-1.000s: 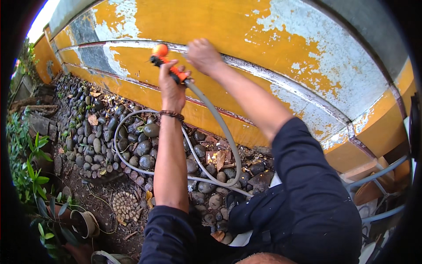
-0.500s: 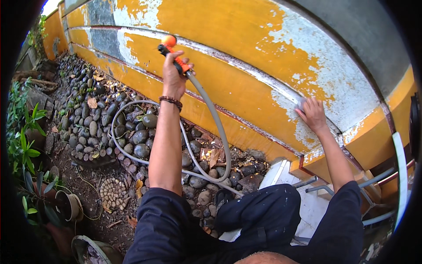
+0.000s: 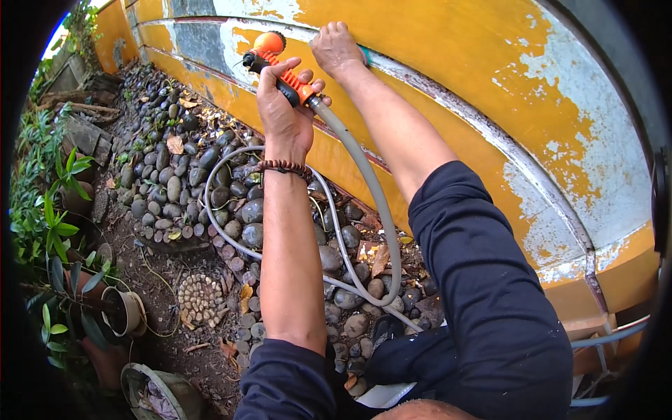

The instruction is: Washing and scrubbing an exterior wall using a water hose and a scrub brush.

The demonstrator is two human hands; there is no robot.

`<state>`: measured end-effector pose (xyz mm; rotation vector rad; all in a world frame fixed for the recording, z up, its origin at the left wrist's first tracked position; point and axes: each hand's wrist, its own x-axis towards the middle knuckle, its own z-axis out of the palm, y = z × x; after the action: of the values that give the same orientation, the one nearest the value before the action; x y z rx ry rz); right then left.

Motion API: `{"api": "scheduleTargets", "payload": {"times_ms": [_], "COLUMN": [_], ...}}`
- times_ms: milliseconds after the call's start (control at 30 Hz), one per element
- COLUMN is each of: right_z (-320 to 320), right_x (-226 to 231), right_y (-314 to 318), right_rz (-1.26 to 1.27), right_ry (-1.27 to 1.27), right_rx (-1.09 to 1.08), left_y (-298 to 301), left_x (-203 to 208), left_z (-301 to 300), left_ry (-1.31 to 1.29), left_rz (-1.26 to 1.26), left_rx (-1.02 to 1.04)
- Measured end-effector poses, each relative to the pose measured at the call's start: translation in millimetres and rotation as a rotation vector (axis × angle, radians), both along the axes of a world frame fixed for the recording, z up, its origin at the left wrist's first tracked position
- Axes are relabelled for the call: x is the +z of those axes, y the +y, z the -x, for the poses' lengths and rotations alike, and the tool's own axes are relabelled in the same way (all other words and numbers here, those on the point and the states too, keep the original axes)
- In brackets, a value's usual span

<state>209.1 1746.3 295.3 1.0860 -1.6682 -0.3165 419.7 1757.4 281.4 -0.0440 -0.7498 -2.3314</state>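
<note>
My left hand grips an orange and black hose spray gun, its round head pointing up and toward the wall. From its lower end a grey hose bends down and loops over the stones. My right hand is closed against the whitish groove of the yellow wall, just right of the spray head. A sliver of green shows beside the right wrist; the thing in those fingers is mostly hidden. No water is visible leaving the spray gun.
Dark rounded stones cover the ground along the wall's foot. Potted plants and leafy greenery line the left side. A stepping stone of pale pebbles lies in the soil. Bluish-grey tubing stands at the lower right.
My right hand has swept far left along the wall groove, ending near the spray gun. The view has shifted slightly right. My left hand still holds the spray gun, its head tilted more rightward.
</note>
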Motion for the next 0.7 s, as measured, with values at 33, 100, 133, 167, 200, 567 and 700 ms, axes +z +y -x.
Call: {"api": "scheduleTargets", "payload": {"times_ms": [33,100,133,167,200,567,700], "right_z": [-1,0,-1,-4,-9,-90,-85], "right_x": [0,2,1,2,2,21,13], "right_y": [7,52,89,130,179,621,630], "right_rz": [-0.057,-0.072,-0.058,-0.085,-0.047,-0.171,-0.13], "right_ry": [-0.083,-0.063,-0.068,-0.098,-0.127,-0.053,-0.092], "right_rx": [-0.067,0.015,0.076,0.064,0.099,-0.231,-0.236], "left_y": [3,11,16,21,27,79,92], "left_x": [2,7,9,13,16,32,38], "left_z": [1,4,5,6,6,13,21], "left_ry": [0.012,0.003,-0.003,0.016,-0.004,-0.047,-0.025], "left_rz": [-0.003,-0.003,0.006,0.009,0.022,0.118,0.134], "left_rx": [-0.01,-0.059,-0.07,-0.069,-0.112,-0.29,-0.311]}}
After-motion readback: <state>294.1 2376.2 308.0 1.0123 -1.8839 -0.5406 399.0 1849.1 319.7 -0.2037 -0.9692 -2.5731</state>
